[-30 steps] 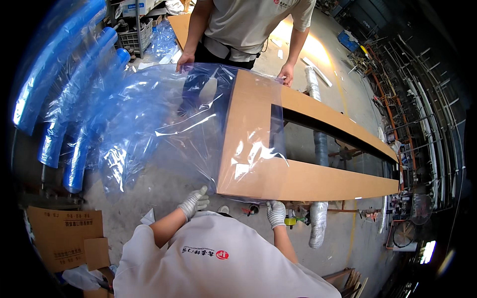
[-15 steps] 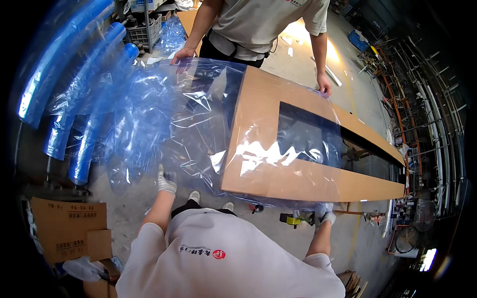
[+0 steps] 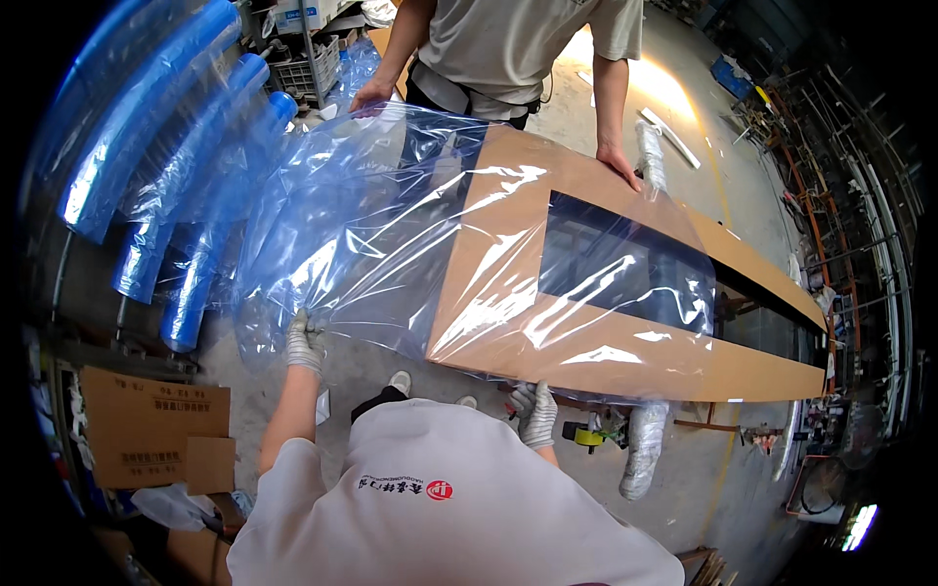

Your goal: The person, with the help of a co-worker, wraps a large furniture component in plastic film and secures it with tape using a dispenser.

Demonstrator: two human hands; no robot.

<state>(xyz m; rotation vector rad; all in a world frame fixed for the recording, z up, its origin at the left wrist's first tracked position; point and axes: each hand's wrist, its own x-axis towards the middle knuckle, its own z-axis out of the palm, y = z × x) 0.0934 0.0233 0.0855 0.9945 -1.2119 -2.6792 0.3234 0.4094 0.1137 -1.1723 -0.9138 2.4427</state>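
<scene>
Plastic film (image 3: 391, 249) is pinched at its near edge by the gloved left hand (image 3: 304, 346), while the right hand (image 3: 534, 415), nearer the long brown frame (image 3: 745, 371), curls at its near side, exact grip unclear. The frame lies ahead and to the right, its long axis running left to right, its left end beneath the film. Across it stands a co-worker (image 3: 523, 49), with grey floor (image 3: 674, 518) around, blue rolls (image 3: 191, 293) at left and racked bars (image 3: 840, 215) at right.
</scene>
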